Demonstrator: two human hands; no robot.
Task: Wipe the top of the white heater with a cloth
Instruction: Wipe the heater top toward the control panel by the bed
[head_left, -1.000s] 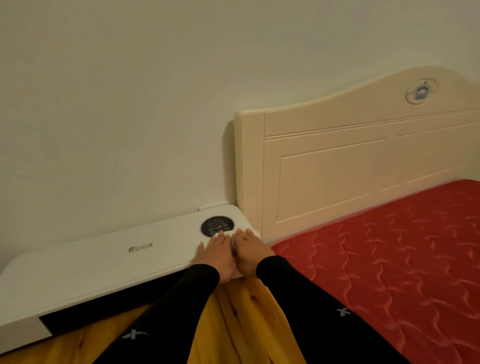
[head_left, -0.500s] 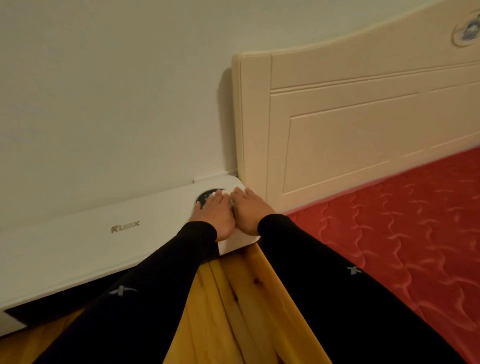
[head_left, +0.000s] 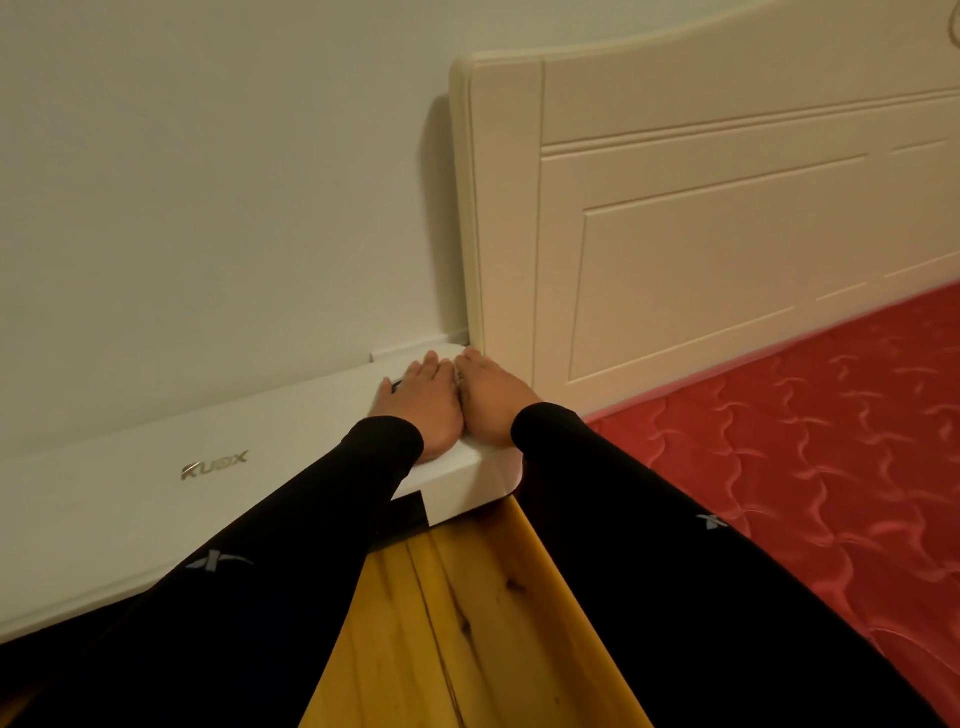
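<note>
Heater: the white heater is set along the foot of the wall, stretched from the left edge to the headboard at the right; its flat top is marked with a metallic logo left of centre.
Left hand: the left hand is laid palm down on the far right end of the heater's top, with fingers straight and pointed at the wall.
Left grip: it is seen flat and wide, nothing being curled around.
Right hand: the right hand is laid flat just beside the left one, the two touching along their inner edges, at the heater's right corner next to the headboard.
Right grip: it is likewise seen flat and wide.
Cloth: only a small pale sliver is seen between the two hands; whether that is the cloth cannot be told.
Control panel: a thin dark edge is shown by the left hand's thumb; the rest is covered.
Sleeves: both forearms are clad in black sleeves, each marked with a grey X.
Bed: a red quilted mattress is spread at the right, below the cream headboard.
Floor: yellow wooden boards are seen between the arms, near the viewer.
</note>
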